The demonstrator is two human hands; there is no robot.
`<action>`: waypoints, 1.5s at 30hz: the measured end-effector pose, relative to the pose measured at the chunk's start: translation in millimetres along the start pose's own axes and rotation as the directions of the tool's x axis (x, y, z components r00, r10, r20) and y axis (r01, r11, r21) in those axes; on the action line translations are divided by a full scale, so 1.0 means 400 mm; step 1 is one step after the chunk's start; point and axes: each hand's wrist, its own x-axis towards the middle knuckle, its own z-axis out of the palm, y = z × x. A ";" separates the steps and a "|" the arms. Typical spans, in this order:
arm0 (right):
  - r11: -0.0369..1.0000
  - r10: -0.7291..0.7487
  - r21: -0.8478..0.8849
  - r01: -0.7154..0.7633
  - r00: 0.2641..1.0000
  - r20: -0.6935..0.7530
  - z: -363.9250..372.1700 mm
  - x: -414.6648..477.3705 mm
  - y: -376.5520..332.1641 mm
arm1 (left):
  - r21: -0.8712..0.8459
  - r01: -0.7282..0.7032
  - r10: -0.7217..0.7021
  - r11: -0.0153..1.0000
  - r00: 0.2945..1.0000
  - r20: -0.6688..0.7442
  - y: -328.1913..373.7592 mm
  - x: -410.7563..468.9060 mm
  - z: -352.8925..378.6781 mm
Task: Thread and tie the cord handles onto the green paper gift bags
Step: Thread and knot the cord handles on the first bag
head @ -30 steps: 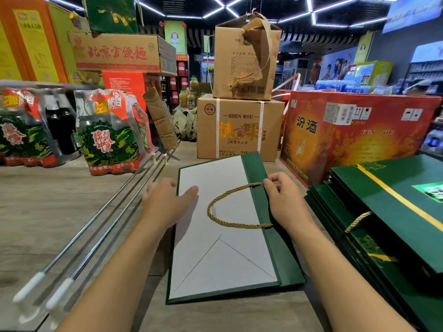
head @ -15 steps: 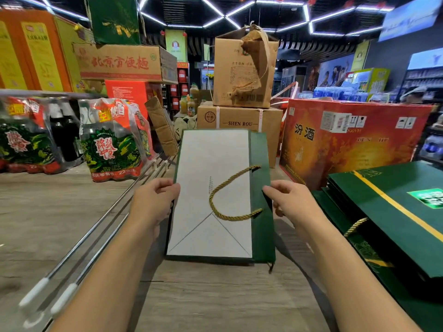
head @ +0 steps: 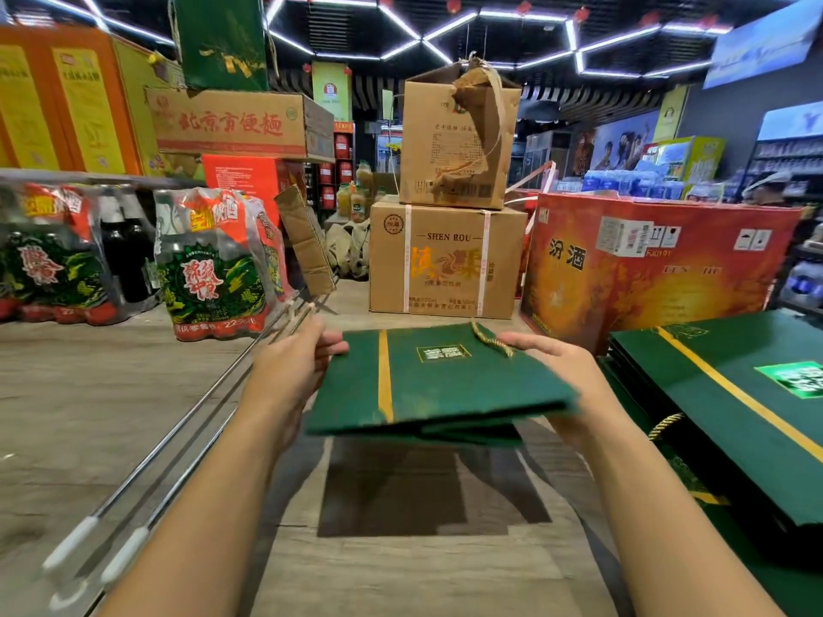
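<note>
— Green gift bag (head: pixel 436 385): where is it?
— Held flat, face up, above the wooden surface (head: pixel 401 572). Left hand (head: pixel 289 371) and right hand (head: pixel 565 371) grip its side edges; gold cord (head: pixel 492 340) at far edge.

Floor (head: pixel 89 416) w/ cartons (head: pixel 445 260), bag stack (head: pixel 735 420), rods (head: pixel 178 438).

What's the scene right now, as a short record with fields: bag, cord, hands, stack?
Bag: green bag, flat, printed face up, held clear of the wooden surface.
Cord: gold cord shows at the bag's far edge, near the right hand; knots not visible.
Left: left hand grips the bag's left edge.
Right: grips the bag's right edge.
Stack: stack of green bags lies to the right.
</note>
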 end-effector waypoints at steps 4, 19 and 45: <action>0.987 0.159 0.023 -0.160 0.987 0.034 -0.003 0.014 0.024 | 0.200 0.033 -0.039 0.979 0.999 0.024 -0.013 -0.009 -0.005; 0.632 0.300 -0.771 -0.078 0.942 0.151 0.068 -0.003 0.091 | 0.964 -0.138 -0.229 0.227 0.954 0.191 -0.083 -0.015 -0.008; 0.672 0.138 -0.740 0.007 0.981 0.134 0.087 -0.008 0.092 | 0.665 -0.237 -0.188 0.709 0.845 0.501 -0.087 -0.117 0.081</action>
